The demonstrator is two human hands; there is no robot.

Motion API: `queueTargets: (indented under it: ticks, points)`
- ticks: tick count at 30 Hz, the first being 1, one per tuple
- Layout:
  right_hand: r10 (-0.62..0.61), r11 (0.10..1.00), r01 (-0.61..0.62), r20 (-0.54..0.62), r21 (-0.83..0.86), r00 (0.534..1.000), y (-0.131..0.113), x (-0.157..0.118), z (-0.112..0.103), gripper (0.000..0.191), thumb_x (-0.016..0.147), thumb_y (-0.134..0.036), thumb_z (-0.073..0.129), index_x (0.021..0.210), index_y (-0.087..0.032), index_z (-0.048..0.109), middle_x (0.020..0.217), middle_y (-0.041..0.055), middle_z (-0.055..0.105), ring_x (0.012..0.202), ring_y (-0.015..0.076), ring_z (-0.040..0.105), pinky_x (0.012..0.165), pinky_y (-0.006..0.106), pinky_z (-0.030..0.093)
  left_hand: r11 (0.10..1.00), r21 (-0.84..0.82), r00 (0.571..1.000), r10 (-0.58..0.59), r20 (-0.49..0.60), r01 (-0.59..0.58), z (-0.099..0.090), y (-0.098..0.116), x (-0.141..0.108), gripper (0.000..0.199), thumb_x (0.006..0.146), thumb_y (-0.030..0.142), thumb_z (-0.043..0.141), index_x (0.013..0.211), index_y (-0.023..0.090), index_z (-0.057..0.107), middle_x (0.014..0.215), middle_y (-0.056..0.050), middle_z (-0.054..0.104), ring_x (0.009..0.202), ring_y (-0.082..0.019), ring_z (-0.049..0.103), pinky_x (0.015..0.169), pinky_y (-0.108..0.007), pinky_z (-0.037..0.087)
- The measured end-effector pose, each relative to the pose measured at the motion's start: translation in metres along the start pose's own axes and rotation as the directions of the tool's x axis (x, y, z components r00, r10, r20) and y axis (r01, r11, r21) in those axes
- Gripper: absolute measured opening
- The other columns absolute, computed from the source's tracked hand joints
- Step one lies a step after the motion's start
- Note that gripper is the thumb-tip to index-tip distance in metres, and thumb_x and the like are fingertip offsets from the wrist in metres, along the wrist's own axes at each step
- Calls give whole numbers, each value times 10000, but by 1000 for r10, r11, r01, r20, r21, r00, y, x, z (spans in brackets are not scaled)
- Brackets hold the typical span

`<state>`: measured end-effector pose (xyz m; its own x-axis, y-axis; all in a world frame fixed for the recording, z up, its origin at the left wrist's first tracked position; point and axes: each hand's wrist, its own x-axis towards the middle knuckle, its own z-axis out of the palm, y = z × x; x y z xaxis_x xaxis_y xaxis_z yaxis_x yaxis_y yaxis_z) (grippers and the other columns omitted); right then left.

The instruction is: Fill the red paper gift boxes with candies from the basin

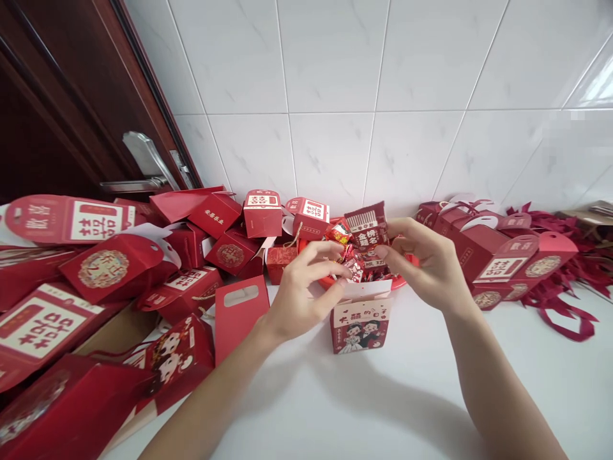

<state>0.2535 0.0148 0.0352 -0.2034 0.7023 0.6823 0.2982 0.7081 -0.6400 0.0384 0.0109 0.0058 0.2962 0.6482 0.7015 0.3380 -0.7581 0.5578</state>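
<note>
My right hand point(426, 265) pinches the edge of a dark red snack packet point(368, 235) with white lettering, held upright above a red basin point(407, 271). My left hand point(309, 291) has its fingers curled over a small red-and-white wrapped candy point(354, 267) beside that packet. Directly below both hands, a small red-and-cream gift box point(359, 335) with a cartoon couple on its front stands on the white table, its top flaps up. Other shiny wrapped sweets point(339, 234) show in the basin, partly hidden by my hands and the packet.
Many red gift boxes point(112, 268) are heaped along the left side of the white table point(397, 409). To the right stand more closed boxes point(507, 259) next to a tangle of dark red ribbons point(569, 313). Behind are a tiled wall point(330, 153) and a brown door point(71, 96).
</note>
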Motion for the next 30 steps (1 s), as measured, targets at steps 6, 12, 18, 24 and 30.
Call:
queueTargets:
  ticks: [6,12,18,24,30]
  points:
    - [116,981,-134,128,140,985,1,3,-6,225,928,-410,635,867,-194,627,769,10,610,598,112,569,535,246,505,991,99,960,-117,254,94,11,-11,-1,163,905,203,621,940,226,778,1093,-59,667,985,-194,677,864,-329,558]
    - [133,971,-173,233,163,963,3,5,-6,270,925,-413,635,808,-172,606,757,16,597,618,120,588,546,242,516,976,114,923,-214,320,187,15,-20,-2,202,896,205,612,1031,226,761,1073,-47,674,957,-191,677,862,-322,540]
    - [154,978,-194,341,83,927,5,8,-7,318,922,-428,621,745,-165,591,682,0,574,614,130,591,562,246,497,939,98,843,-339,418,329,8,-20,4,258,815,277,721,1063,217,760,1136,-66,686,998,-232,676,865,-324,534]
    - [176,983,-126,500,-133,848,13,9,-5,248,935,-339,555,757,-171,595,707,6,612,628,116,535,569,229,419,912,105,781,-395,484,396,2,-17,7,334,802,364,735,1105,225,751,1171,-76,699,1083,-283,652,932,-373,510]
    - [195,934,32,584,-355,788,15,8,1,67,858,-178,592,811,-168,639,802,20,662,668,120,532,618,241,387,908,75,783,-395,480,412,0,-17,6,404,769,402,762,1119,207,716,1148,-53,706,1067,-272,653,893,-345,515]
